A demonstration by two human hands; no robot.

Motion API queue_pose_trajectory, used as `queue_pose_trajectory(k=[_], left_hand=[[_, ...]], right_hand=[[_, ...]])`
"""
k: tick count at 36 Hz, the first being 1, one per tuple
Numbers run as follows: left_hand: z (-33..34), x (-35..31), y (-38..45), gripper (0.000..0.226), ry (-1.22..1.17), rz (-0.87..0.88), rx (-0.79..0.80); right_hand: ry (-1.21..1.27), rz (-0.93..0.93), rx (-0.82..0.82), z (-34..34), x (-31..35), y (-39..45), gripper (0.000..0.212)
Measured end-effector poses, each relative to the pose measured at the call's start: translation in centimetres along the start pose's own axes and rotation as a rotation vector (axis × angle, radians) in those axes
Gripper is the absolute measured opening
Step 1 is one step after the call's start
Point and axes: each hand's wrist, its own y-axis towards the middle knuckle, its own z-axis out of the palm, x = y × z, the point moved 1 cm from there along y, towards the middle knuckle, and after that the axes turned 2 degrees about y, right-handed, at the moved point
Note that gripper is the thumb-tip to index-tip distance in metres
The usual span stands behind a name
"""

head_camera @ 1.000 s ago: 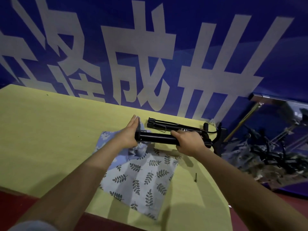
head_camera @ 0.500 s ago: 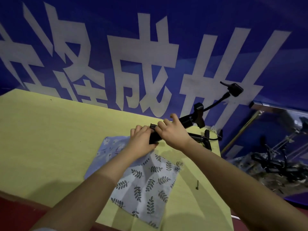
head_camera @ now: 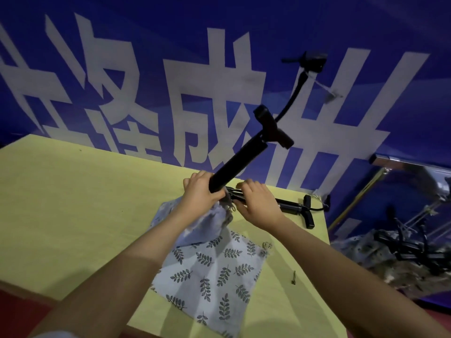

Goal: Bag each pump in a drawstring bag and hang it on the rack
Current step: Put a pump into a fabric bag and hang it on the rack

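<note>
The left hand point(head_camera: 202, 191) curls round the lower end of a black pump point(head_camera: 238, 162), which tilts up and to the right above the table point(head_camera: 73, 203) — its T-handle point(head_camera: 273, 126) is the high end, with a hose point(head_camera: 296, 93) arching beyond it. Under that hand the mouth of the leaf-print drawstring bag point(head_camera: 210, 269) is bunched up; the rest of the bag lies flat on the table, nearer the person than the pump. The right hand point(head_camera: 258, 203), fingers bent, rests just right of the pump's lower end — whether it pinches the bag's mouth cannot be told. A second pump point(head_camera: 292, 206) lies on the table behind the right hand.
</note>
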Motion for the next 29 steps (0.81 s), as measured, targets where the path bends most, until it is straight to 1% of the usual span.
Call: queue_pose_trajectory(k=[1, 2, 3, 4, 5, 6, 7, 8, 11, 15, 19, 21, 27, 29], left_hand=[[-0.3, -0.2, 0.0, 0.025, -0.029, -0.008, -0.011], [-0.7, -0.3, 0.0, 0.025, -0.055, -0.013, -0.017], [-1.1, -0.4, -0.1, 0.024, -0.079, -0.016, -0.021], [-1.5, -0.5, -0.1, 0.024, -0.096, -0.015, -0.022], [-1.7, -0.7, -0.2, 0.024, -0.109, -0.014, -0.021], [-2.2, -0.7, -0.3, 0.024, -0.114, -0.015, -0.026], [-2.4, -0.7, -0.3, 0.024, -0.121, -0.017, -0.034], [-2.7, -0.6, -0.3, 0.024, -0.127, -0.022, -0.045], [-3.1, 0.1, -0.6, 0.022, -0.141, -0.053, -0.093], [-2.3, 1.0, -1.3, 0.022, -0.162, -0.128, -0.192], [-1.3, 1.4, -2.0, 0.021, -0.197, -0.176, -0.214], [-0.8, 1.5, -2.0, 0.022, -0.201, -0.197, -0.221], [0.5, 1.4, -1.9, 0.027, -0.158, -0.213, -0.193], [0.9, 1.3, -1.8, 0.028, -0.148, -0.210, -0.179]], right_hand=[[0.053, 0.103, 0.086, 0.2, 0.2, 0.4, 0.043], [0.112, 0.178, 0.130, 0.4, 0.4, 0.7, 0.052], [0.166, 0.236, 0.150, 0.6, 0.7, 1.1, 0.057], [0.202, 0.262, 0.172, 0.6, 1.1, 1.5, 0.058], [0.222, 0.285, 0.200, 0.7, 1.3, 1.8, 0.052], [0.234, 0.280, 0.224, 0.8, 1.5, 2.2, 0.037], [0.257, 0.300, 0.231, 0.8, 1.7, 2.4, 0.018], [0.320, 0.320, 0.232, 0.7, 1.7, 2.7, 0.002], [0.613, 0.420, 0.208, -0.1, 1.7, 2.9, 0.021], [0.763, 0.414, 0.198, -1.5, 1.1, 2.5, 0.033], [0.871, 0.428, 0.186, -2.0, 0.2, 2.2, 0.021], [0.902, 0.449, 0.168, -2.5, -0.2, 2.0, 0.022], [1.201, 0.500, 0.038, -4.2, -0.1, 2.5, 0.018], [1.244, 0.486, 0.013, -4.8, 0.3, 3.2, 0.010]])
